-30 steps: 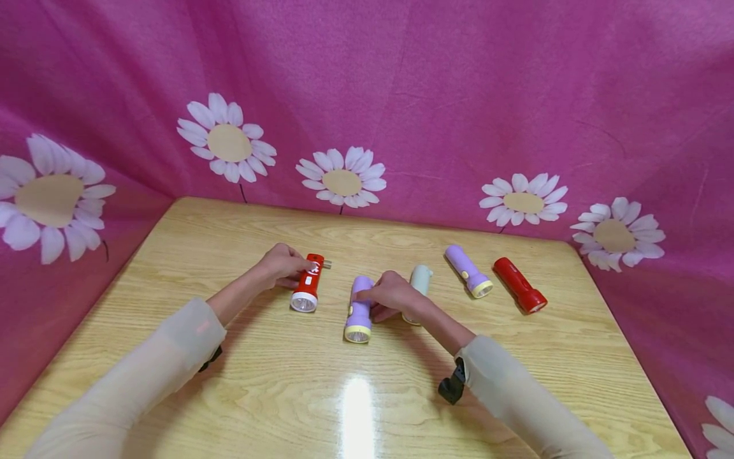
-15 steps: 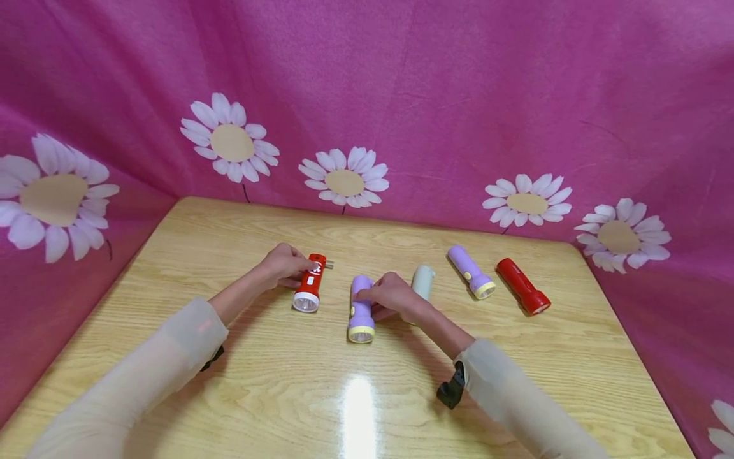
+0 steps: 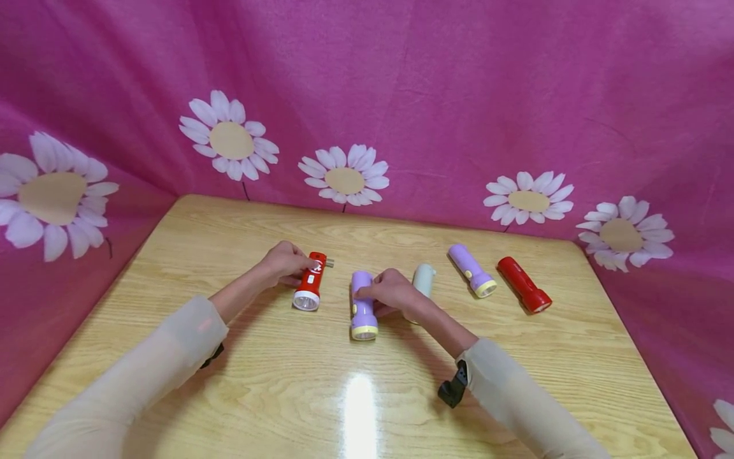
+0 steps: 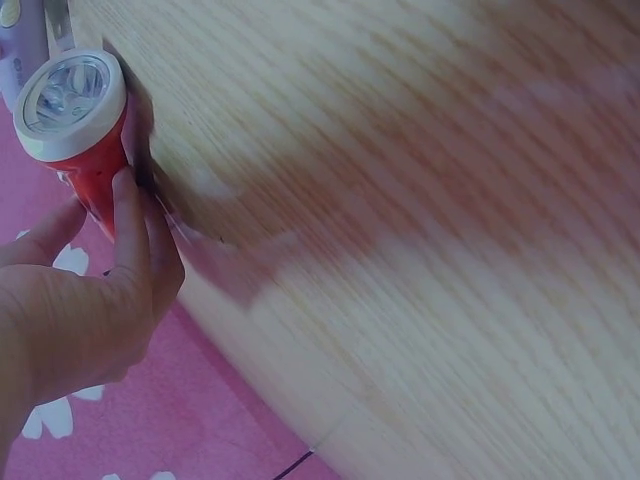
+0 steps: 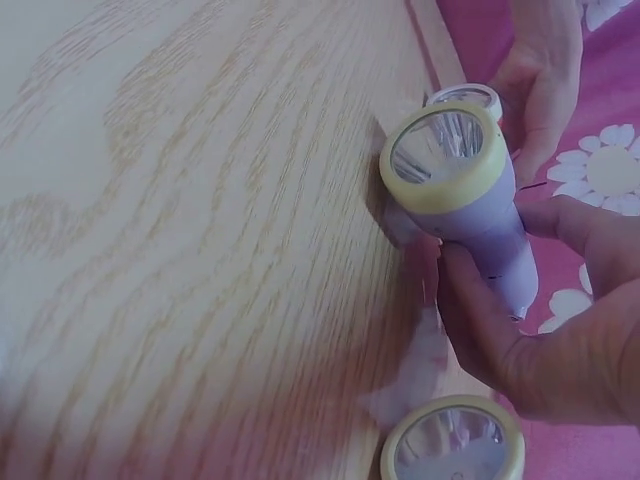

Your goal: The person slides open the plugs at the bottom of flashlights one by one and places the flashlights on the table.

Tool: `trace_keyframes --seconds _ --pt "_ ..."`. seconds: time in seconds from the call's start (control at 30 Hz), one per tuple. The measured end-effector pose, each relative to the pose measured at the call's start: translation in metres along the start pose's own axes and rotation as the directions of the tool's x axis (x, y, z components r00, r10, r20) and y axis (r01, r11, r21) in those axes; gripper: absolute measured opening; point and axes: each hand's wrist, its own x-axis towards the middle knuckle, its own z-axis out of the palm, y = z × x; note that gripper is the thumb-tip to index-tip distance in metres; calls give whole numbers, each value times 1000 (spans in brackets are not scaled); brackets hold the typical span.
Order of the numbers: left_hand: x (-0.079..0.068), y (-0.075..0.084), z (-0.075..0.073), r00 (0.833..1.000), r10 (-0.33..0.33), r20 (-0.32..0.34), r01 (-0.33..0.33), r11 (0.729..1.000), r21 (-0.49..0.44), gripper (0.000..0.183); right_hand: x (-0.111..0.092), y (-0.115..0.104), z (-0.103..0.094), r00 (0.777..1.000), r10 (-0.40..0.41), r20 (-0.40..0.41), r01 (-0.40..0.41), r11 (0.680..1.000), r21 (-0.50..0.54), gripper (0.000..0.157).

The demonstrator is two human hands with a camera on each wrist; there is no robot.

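A red flashlight with a white head [image 3: 310, 280] lies left of the middle of the table, its lens toward the near side. My left hand [image 3: 285, 262] grips its body between thumb and fingers, as the left wrist view also shows [image 4: 100, 290]. Just right of it is a purple flashlight with a yellow rim [image 3: 362, 312]. My right hand [image 3: 395, 293] pinches this one by its body; in the right wrist view thumb and fingers [image 5: 470, 310] sit on opposite sides. Partly behind the right hand lies a pale green flashlight [image 3: 424, 279].
Farther right on the wooden table [image 3: 258, 395] lie a second purple flashlight [image 3: 471, 271] and an all-red flashlight [image 3: 524, 285]. A pink cloth with white daisies [image 3: 424, 115] hangs behind and at both sides of the table.
The purple flashlight in my right hand has shifted slightly right and away from me. My left hand and the red flashlight stay in place.
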Motion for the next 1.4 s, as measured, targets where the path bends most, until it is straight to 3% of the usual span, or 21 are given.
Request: trace_keyframes --seconds 0.73,1.4 --pt "-5 2 2 999 49 -22 -49 999 20 24 -4 -8 0 998 -32 -60 34 999 22 30" --pt "-8 1 4 998 63 -32 -62 998 26 26 -6 -13 -4 995 -29 -94 30 1000 9 41"
